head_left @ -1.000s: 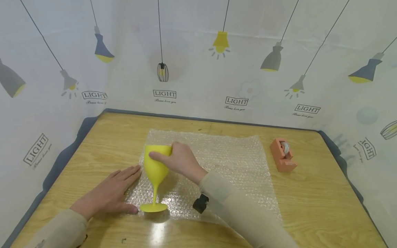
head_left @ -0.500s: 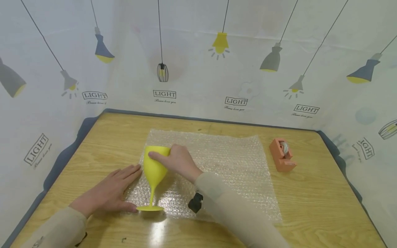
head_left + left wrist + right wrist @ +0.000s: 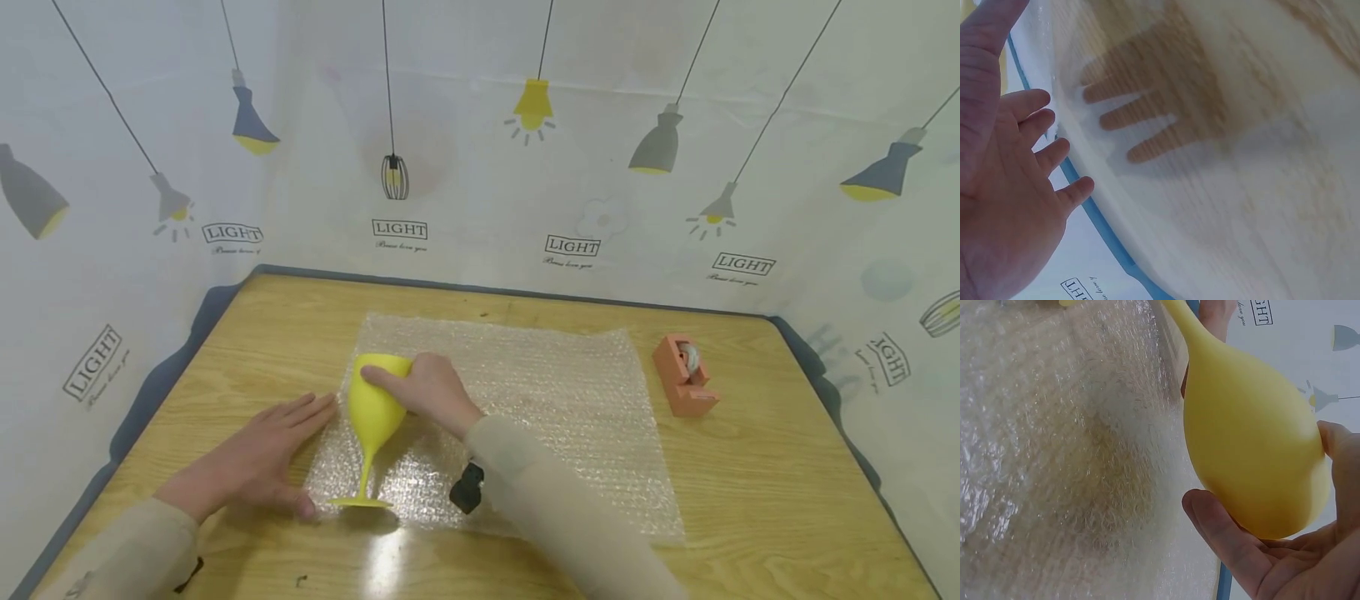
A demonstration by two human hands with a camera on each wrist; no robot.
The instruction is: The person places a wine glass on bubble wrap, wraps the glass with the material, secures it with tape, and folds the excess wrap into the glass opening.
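My right hand (image 3: 435,387) grips a yellow wine glass (image 3: 375,408) round the upper part of its bowl, thumb on the near side. The glass leans slightly, with its foot low over the near-left part of a clear bubble wrap sheet (image 3: 540,408). Whether the foot touches the sheet is hard to tell. In the right wrist view, thumb and fingers wrap the bowl (image 3: 1254,431). My left hand (image 3: 258,458) holds nothing, palm down with fingers extended at the sheet's left edge. The left wrist view shows its fingers (image 3: 1054,156) apart from the tabletop.
An orange tape dispenser (image 3: 682,383) with a roll of tape stands right of the sheet. The wooden table (image 3: 780,467) is enclosed at the back and sides by a white printed curtain (image 3: 480,183). A black device (image 3: 467,490) sits under the right wrist.
The wine glass has shifted slightly left, its foot swinging further left than its rim. My left hand has drawn a little left, away from the foot. The sheet stays in place.
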